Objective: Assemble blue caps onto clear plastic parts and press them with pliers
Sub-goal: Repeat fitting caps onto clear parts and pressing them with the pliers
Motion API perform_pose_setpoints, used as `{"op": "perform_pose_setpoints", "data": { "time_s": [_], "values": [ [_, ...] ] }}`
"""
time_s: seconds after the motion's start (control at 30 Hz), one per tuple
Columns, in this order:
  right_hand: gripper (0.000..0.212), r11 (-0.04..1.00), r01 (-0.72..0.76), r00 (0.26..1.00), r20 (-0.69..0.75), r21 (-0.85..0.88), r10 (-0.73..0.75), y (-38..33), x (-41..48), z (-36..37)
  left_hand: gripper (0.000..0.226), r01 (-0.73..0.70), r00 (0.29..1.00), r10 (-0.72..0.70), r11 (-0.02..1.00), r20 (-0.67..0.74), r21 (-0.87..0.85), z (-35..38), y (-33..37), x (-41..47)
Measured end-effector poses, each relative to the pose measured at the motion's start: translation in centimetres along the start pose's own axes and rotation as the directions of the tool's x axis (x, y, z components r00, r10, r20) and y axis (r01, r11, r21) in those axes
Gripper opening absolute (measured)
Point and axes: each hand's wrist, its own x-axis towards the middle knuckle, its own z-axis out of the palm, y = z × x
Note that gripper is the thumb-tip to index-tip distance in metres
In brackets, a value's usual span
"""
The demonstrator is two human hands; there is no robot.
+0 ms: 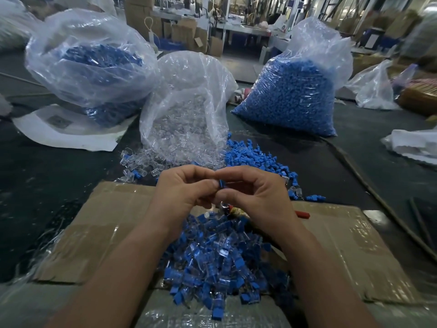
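Head view: both hands, left (186, 192) and right (257, 195), pinch one cap (221, 183) together; it should be seated squarely before pressing.

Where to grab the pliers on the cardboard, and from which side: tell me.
Probably by the red handle end of the pliers, from the right: it pokes out on the cardboard past the right hand, while the head end is tucked under that hand against the finished pile.
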Motion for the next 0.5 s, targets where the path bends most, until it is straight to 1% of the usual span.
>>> {"op": "perform_pose_setpoints", "data": {
  "time_s": [0.17,0.33,0.5],
  "values": [
    [0.031,0.993,0.046,0.998,-0.033,-0.113,-0.050,0.20,-0.03,-0.23,0.008,0.046,0.998,-0.045,0.999,0.038,-0.016,-0.15,-0.09,0.12],
    [0.030,0.987,0.097,0.994,-0.045,-0.130,-0.103,0.09,-0.25,-0.48,0.016,0.066,0.995,-0.061,0.995,0.076,-0.071,-0.26,0.01,0.05],
    [0.030,0.984,0.096,0.994,-0.042,-0.150,-0.104,0.09,-0.22,-0.55,0.018,0.078,0.994,-0.072,0.994,0.081,-0.074,-0.27,-0.04,0.13]
  ]
}}
